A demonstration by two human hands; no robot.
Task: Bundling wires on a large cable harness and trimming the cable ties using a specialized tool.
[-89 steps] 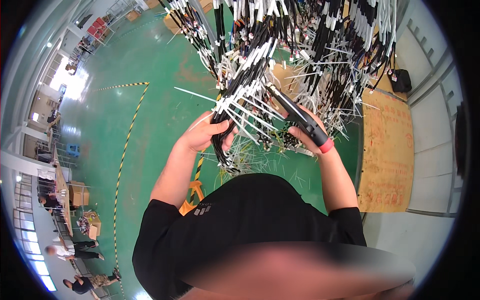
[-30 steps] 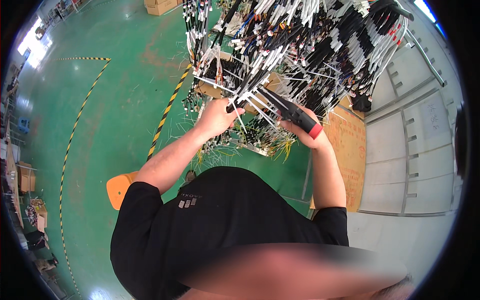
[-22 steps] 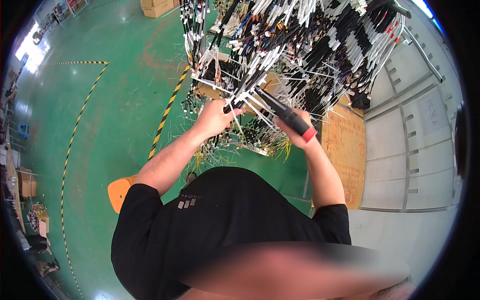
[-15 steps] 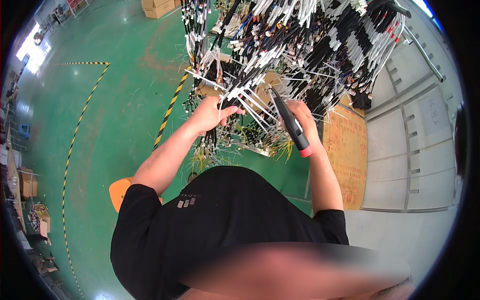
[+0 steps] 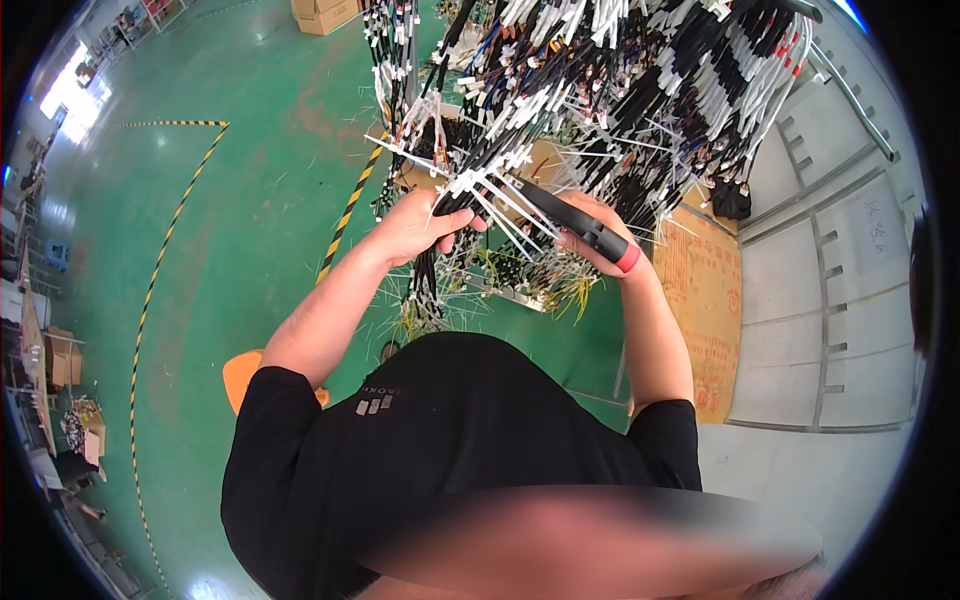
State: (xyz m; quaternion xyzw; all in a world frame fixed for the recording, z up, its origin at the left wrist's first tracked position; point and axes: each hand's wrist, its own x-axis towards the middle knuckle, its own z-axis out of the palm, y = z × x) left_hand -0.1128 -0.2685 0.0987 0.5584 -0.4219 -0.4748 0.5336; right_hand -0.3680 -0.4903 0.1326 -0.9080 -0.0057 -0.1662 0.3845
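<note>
My left hand (image 5: pixel 417 228) is closed around a bundle of black wires (image 5: pixel 488 158), below the place where several white cable ties (image 5: pixel 466 182) circle it. The long tails of the ties (image 5: pixel 516 236) fan out toward my right hand. In my right hand (image 5: pixel 602 211) is a black cable tie gun (image 5: pixel 578 221) with a red end cap. Its nose points left and lies close to the ties; I cannot tell whether a tail sits in it. Wire ends (image 5: pixel 424 280) dangle beneath my left hand.
Dense rows of hanging wire harnesses (image 5: pixel 640 70) fill the space ahead. On the right are a brown board (image 5: pixel 692 310) and pale metal panels (image 5: pixel 780 350). An orange stool (image 5: pixel 240 380) stands at my left, near black-and-yellow floor tape (image 5: pixel 350 210). A cardboard box (image 5: pixel 322 14) lies farther off.
The cable tie gun has swung from a steep angle to a flatter one, its nose moving left toward the tie heads. My left hand keeps its grip on the wires, almost unmoved.
</note>
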